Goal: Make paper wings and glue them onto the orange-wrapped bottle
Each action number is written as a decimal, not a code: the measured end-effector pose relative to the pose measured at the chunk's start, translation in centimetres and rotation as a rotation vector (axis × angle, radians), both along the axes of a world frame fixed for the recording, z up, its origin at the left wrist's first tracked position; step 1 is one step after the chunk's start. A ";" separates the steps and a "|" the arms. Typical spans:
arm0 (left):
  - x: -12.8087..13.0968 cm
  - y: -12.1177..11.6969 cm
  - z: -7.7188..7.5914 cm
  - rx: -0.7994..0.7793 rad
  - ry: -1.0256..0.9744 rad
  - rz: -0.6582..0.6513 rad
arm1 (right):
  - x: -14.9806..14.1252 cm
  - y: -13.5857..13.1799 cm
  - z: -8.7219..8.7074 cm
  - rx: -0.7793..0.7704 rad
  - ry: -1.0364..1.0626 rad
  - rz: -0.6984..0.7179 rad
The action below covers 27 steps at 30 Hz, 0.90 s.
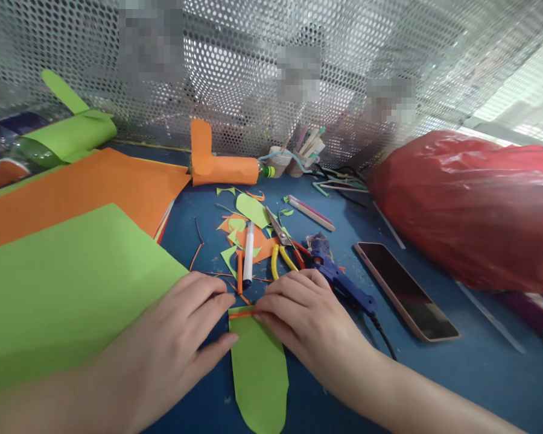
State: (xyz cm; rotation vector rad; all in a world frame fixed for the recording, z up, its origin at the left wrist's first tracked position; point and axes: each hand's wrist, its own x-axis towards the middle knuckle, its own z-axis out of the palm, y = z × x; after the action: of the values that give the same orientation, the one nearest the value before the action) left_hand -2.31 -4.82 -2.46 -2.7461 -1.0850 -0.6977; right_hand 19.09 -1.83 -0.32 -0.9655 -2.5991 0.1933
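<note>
A green paper piece (260, 380) with a rounded near end lies flat in front of me, an orange paper strip (241, 314) running across its far end. My right hand (305, 310) pinches the right end of that strip against the green paper, hiding part of it. At the left edge of the paper, my left hand (178, 328) has its thumb and bent fingers apart, with the fingertips by the corner. A white marker (248, 253), scissors (278, 229) with yellow handles and a blue glue gun (344, 280) lie just beyond my hands.
Green sheets (85, 277) and orange sheets (95, 187) spread over the left side. Bottles wrapped in green paper (72, 132) and orange paper (228, 170) lie behind. Paper scraps (253, 208) litter the middle. A phone (407, 292) and red plastic bag (475, 205) are right.
</note>
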 end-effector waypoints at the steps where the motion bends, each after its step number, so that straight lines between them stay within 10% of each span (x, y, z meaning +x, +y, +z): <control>1: 0.0 0.0 -0.1 -0.027 -0.017 0.012 | 0.0 0.0 0.0 0.000 -0.003 -0.001; 27: 1.2 1.6 0.6 -0.640 -0.217 0.159 | -0.7 0.8 0.3 -0.313 0.099 -0.190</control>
State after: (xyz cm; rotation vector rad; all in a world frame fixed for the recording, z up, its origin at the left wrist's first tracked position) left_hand -1.08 -3.24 -1.87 -3.0752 -1.8271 -0.7399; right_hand 18.39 -1.02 0.00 -1.2666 -2.4125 0.5947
